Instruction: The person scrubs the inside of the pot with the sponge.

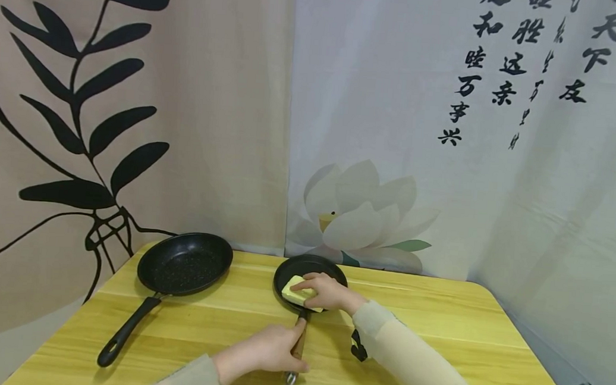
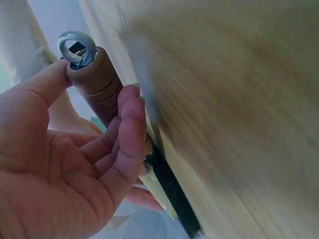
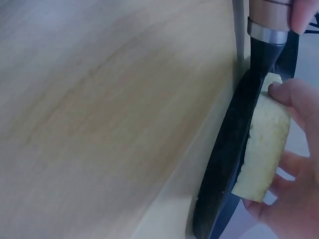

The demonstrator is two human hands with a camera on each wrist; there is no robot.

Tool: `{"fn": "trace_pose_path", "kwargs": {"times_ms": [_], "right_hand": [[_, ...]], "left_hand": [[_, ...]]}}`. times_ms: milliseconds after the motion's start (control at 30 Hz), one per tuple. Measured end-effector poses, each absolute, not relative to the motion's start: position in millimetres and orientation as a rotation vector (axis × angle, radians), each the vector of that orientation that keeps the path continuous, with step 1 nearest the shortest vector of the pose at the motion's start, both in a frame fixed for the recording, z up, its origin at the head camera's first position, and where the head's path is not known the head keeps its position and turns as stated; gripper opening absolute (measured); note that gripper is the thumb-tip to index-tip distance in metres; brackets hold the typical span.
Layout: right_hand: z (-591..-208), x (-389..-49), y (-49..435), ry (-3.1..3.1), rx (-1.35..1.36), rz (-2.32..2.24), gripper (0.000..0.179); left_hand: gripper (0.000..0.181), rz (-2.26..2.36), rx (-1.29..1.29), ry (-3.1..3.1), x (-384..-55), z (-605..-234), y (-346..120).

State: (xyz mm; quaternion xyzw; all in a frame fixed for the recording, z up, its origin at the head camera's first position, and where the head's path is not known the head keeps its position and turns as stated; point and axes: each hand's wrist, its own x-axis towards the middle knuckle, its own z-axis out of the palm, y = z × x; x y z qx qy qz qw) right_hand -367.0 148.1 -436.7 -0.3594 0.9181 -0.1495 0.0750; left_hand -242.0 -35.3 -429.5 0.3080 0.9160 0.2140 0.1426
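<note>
My left hand (image 1: 270,348) grips the wooden handle (image 2: 102,92) of a small black frying pan (image 1: 296,267); a metal hanging ring (image 2: 77,46) tops the handle's end. Over the pan, my right hand (image 1: 328,292) holds a pale yellow sponge (image 3: 264,144) between thumb and fingers. The sponge lies against the inside of the pan. From the right wrist, the pan's dark side (image 3: 222,159) and its metal collar (image 3: 267,34) show. Part of the sponge is hidden under the right fingers in the head view.
A larger speckled black frying pan (image 1: 187,264) stands at the table's back left, its handle (image 1: 129,332) pointing toward the front left. The wooden table (image 1: 428,308) meets a printed curtain (image 1: 227,121) behind. A small black device (image 1: 358,346) hangs by the right sleeve.
</note>
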Motion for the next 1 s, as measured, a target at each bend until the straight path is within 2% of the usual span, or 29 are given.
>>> {"fn": "trace_pose_path", "kwargs": {"times_ms": [1000], "right_hand": [[-445.5, -387.1, 131.3, 2.816, -0.983, -0.456, 0.046]], "left_hand": [[0.082, 0.572, 0.962, 2.697, -239.7, -431.5, -37.0]]}}
